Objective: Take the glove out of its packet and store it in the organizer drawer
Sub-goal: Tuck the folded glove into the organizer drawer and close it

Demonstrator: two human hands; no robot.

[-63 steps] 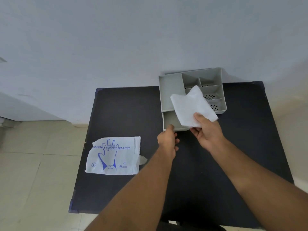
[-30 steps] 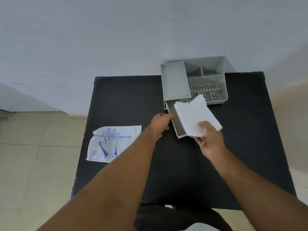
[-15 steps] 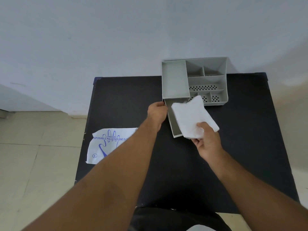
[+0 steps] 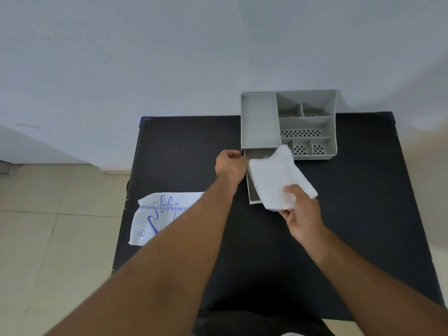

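Note:
A grey organizer (image 4: 260,122) with several compartments stands at the table's far edge against the wall. Its drawer (image 4: 252,192) is pulled out toward me from the lower left. My right hand (image 4: 299,210) pinches a folded white glove (image 4: 274,177) by its near corner and holds it over the open drawer, hiding most of the drawer's inside. My left hand (image 4: 230,166) rests with curled fingers at the drawer's left side, near the organizer's front corner. The white glove packet (image 4: 160,214) with blue print lies flat at the table's left edge, partly under my left forearm.
The black table (image 4: 363,214) fills the middle of the view, with its left edge beside a tiled floor (image 4: 48,226). A pale wall (image 4: 169,57) rises directly behind the organizer.
The drawer has come out toward me. My left hand moved from the drawer's front to its left side. My right hand brought the glove down from above the organizer to over the drawer.

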